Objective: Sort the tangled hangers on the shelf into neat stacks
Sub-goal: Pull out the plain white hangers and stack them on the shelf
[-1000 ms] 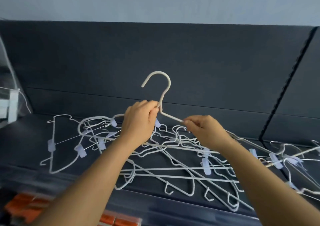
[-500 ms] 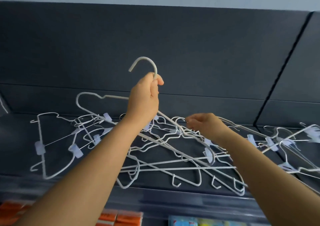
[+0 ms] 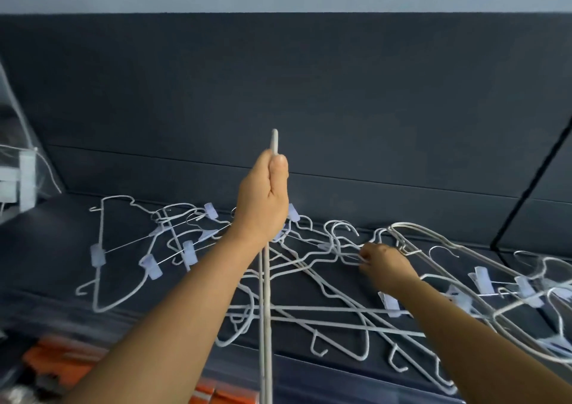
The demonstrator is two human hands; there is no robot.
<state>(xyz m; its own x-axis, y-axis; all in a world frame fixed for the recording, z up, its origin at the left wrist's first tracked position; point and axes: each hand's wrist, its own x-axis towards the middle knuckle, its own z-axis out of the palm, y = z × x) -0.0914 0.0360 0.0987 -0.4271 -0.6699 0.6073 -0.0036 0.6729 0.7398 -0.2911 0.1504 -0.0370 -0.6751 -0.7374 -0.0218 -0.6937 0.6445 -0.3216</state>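
1. Our left hand has its fingers closed round the neck of one white hanger, which we see edge-on; its hook pokes up above the fist and its frame drops below the wrist, toward us.
2. Our right hand pinches a wire in the tangled hangers on the shelf, fingertips curled on it.
3. We judge that the lifted hanger may still be caught below the fist: pulling on could drag the heap toward the shelf edge and spill it.
4. Open hooks beside our right fingers could catch neighbouring wires.
5. The hangers are thin, smooth, white-coated wire with curved shoulders; some carry pale plastic clips. The shelf is dark and matte.
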